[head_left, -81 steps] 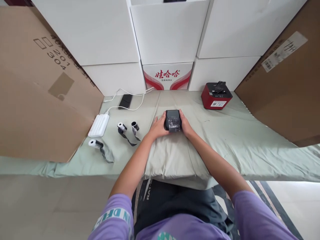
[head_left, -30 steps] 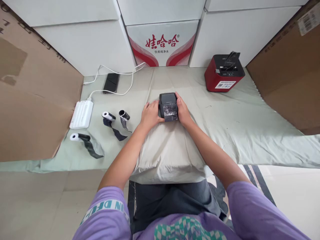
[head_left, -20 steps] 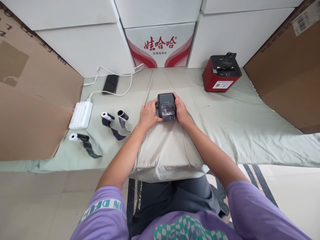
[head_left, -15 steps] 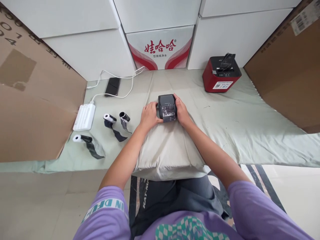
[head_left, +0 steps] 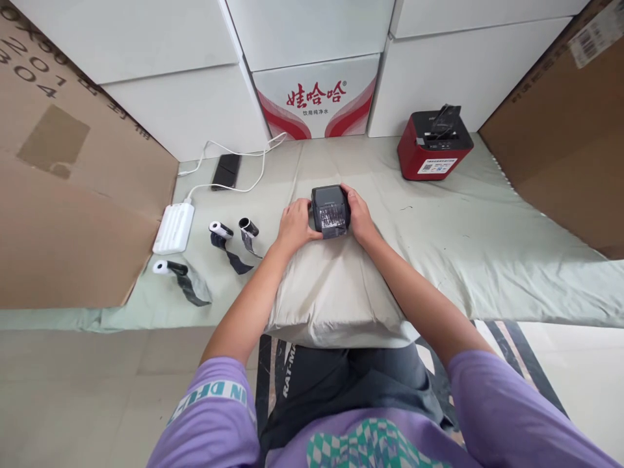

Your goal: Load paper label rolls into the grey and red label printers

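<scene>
A small black printer [head_left: 330, 207] rests on a pale cushion [head_left: 336, 292] at the middle of the green cloth. My left hand [head_left: 293, 224] grips its left side and my right hand [head_left: 358, 214] grips its right side, fingers curled round the casing. A strip of dark printed film lies over the printer's front half. Three small rolls with dark film tails lie to the left: one [head_left: 221, 231], another [head_left: 249, 229] and a third [head_left: 168, 268] nearer the cloth's edge.
A red printer [head_left: 433, 153] stands at the back right. A white power bank [head_left: 173, 227], its cable and a black phone [head_left: 227, 171] lie at the back left. White boxes [head_left: 312, 39] line the back; brown cartons [head_left: 63, 175] flank both sides.
Both hands have stayed on the black printer throughout. Only the head camera has shifted, first tilting down, then drifting slightly, so the scene slides in the picture.
</scene>
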{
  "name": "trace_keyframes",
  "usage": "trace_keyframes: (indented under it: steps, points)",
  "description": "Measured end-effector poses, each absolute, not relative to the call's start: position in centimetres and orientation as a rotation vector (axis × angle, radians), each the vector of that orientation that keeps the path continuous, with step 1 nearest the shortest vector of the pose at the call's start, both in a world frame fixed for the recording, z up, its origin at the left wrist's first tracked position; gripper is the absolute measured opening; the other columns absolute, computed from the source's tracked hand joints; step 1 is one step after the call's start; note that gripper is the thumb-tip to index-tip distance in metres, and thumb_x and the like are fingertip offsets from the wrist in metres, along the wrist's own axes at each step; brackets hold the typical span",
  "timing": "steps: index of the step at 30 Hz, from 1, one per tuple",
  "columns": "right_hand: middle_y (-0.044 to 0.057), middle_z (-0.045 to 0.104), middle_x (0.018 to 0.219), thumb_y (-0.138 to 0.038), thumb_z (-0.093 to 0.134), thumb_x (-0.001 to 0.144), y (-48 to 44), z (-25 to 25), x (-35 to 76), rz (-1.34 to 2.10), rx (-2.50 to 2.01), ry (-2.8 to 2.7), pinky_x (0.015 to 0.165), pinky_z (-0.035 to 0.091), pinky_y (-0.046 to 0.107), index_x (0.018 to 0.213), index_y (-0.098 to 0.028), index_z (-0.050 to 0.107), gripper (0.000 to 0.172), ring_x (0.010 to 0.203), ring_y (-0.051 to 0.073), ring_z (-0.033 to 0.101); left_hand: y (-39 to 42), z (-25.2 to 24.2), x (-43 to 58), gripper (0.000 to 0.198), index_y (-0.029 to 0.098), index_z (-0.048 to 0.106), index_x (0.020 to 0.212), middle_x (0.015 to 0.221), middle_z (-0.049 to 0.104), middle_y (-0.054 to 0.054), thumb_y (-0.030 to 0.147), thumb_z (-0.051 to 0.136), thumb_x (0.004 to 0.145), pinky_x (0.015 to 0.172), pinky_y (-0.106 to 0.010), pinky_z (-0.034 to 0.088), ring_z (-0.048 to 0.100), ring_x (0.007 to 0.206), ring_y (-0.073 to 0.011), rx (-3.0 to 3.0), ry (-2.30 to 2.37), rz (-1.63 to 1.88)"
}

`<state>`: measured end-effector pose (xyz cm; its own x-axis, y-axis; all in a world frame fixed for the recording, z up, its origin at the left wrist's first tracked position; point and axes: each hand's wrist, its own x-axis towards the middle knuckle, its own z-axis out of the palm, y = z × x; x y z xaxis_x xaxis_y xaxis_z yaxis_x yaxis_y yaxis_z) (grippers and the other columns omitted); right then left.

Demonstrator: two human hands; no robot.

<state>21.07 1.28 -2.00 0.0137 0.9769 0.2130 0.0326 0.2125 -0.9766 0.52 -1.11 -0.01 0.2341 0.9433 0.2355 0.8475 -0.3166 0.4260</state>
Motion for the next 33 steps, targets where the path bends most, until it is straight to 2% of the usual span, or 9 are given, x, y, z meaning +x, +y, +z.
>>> trace_keyframes:
  steps: [2,4,6,9,15,19,25,33]
  points:
    - [0.008,0.067,0.154,-0.094,0.045,0.089,1.4,-2.0,21.2,1.017,-1.073,-1.317,0.133,0.038,0.048,0.140,-0.027,0.071,0.088,0.149,0.029,0.057,-0.8,0.0,0.1,0.055,0.021,0.058,0.124,0.127,0.070,-0.016,0.043,0.084,0.081,0.107,-0.049,0.046,0.065,0.122,-0.0378,2.285,1.646,0.706]
    - [0.008,0.068,0.152,-0.093,0.046,0.089,1.4,-2.0,21.2,1.006,-1.076,-1.323,0.133,0.037,0.049,0.139,-0.026,0.072,0.087,0.148,0.029,0.058,-0.4,-0.1,-0.4,0.026,0.023,0.061,0.116,0.121,0.073,-0.013,0.043,0.063,0.099,0.105,-0.047,0.047,0.066,0.119,-0.0334,2.230,1.599,0.768]
    - [0.009,0.069,0.151,-0.093,0.046,0.089,1.3,-2.0,21.1,0.984,-1.085,-1.322,0.133,0.037,0.049,0.137,-0.026,0.073,0.087,0.147,0.029,0.059,0.0,-0.3,-0.6,0.019,0.025,0.062,0.108,0.116,0.074,-0.011,0.033,0.045,0.106,0.103,-0.046,0.048,0.067,0.116,-0.0301,2.162,1.580,0.825]
    - [0.009,0.068,0.154,-0.095,0.046,0.088,1.1,-1.8,20.8,0.955,-1.107,-1.320,0.134,0.036,0.049,0.139,-0.026,0.072,0.089,0.149,0.029,0.057,0.4,-0.5,-0.5,0.016,0.026,0.062,0.103,0.113,0.075,-0.010,0.026,0.046,0.103,0.103,-0.046,0.048,0.067,0.114,-0.0297,2.112,1.601,0.868]
    - [0.013,0.060,0.162,-0.100,0.046,0.082,0.7,-1.3,20.6,0.936,-1.144,-1.322,0.136,0.032,0.049,0.143,-0.022,0.068,0.101,0.155,0.031,0.051,0.6,-0.7,0.0,0.009,0.026,0.062,0.096,0.110,0.076,-0.008,0.024,0.053,0.098,0.100,-0.042,0.051,0.069,0.108,-0.0263,1.969,1.593,0.981]
    - [0.011,0.062,0.160,-0.099,0.047,0.083,0.6,-1.1,20.6,0.945,-1.132,-1.313,0.137,0.030,0.050,0.142,-0.025,0.068,0.096,0.156,0.031,0.050,0.5,-0.6,-0.1,0.007,0.024,0.065,0.095,0.107,0.076,-0.006,0.022,0.059,0.091,0.093,-0.034,0.052,0.070,0.105,-0.0220,1.828,1.500,1.141]
    - [0.010,0.063,0.159,-0.097,0.049,0.084,0.4,-1.0,20.5,0.953,-1.118,-1.313,0.137,0.030,0.051,0.141,-0.027,0.068,0.092,0.155,0.031,0.051,1.4,-0.2,0.3,0.000,0.021,0.065,0.081,0.080,0.072,-0.001,0.021,0.065,0.081,0.080,-0.030,0.052,0.066,0.076,-0.0169,1.500,1.467,1.140]
    - [0.013,0.065,0.156,-0.097,0.046,0.086,0.7,-1.2,20.7,0.925,-1.164,-1.306,0.135,0.032,0.054,0.142,-0.025,0.066,0.093,0.153,0.034,0.052,1.7,0.3,0.0,0.006,0.020,0.065,0.079,0.078,0.072,-0.001,0.014,0.064,0.079,0.082,-0.029,0.054,0.070,0.079,-0.0165,1.379,1.378,1.105]
